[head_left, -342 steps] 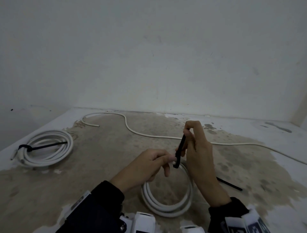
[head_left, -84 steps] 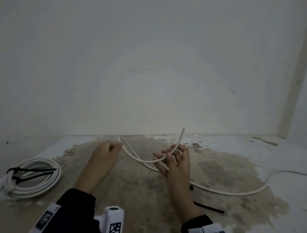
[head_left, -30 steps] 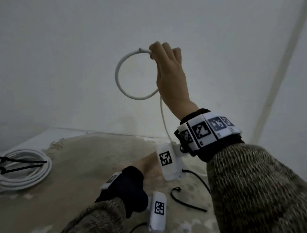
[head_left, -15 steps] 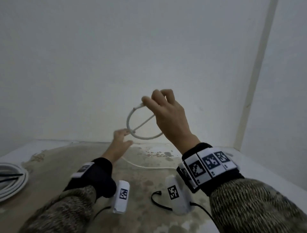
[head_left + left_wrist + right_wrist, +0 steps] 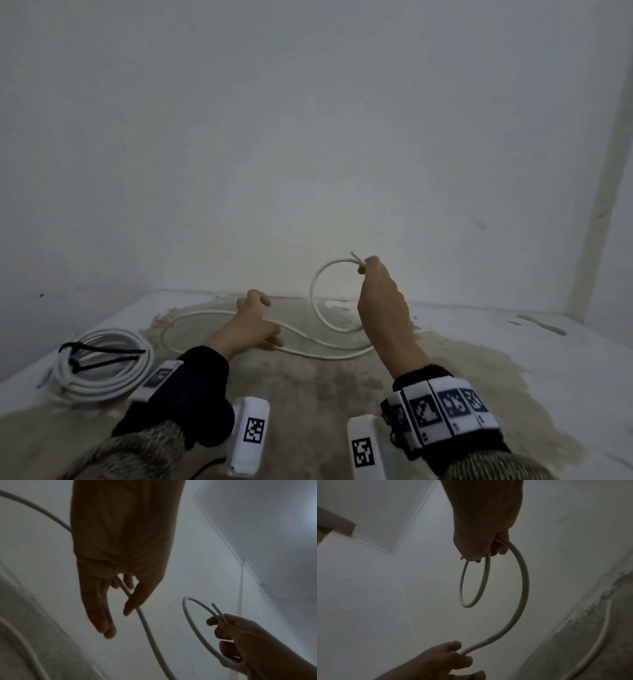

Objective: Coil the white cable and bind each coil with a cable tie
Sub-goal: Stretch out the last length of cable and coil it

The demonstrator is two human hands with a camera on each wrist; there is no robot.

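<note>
My right hand (image 5: 371,274) is raised above the floor and pinches a single loop (image 5: 313,291) of the white cable (image 5: 325,354), the cut end sticking out past the fingers. From that loop the cable drops to the floor and snakes left to my left hand (image 5: 255,318), which holds it low between thumb and fingers. In the left wrist view the cable (image 5: 145,623) runs through the left hand (image 5: 118,615) toward the right hand (image 5: 228,628). The right wrist view shows the loop (image 5: 464,588) hanging from the right hand (image 5: 479,545).
Bound white coils (image 5: 106,373) with black cable ties (image 5: 99,353) lie on the floor at the left. The stained floor (image 5: 325,394) meets a white wall close behind the hands. A wall corner (image 5: 596,205) stands at the right.
My right hand has come down and moved right with the loop. My left hand has dropped from beside the loop to the cable on the floor. The bound coils are back in full view.
</note>
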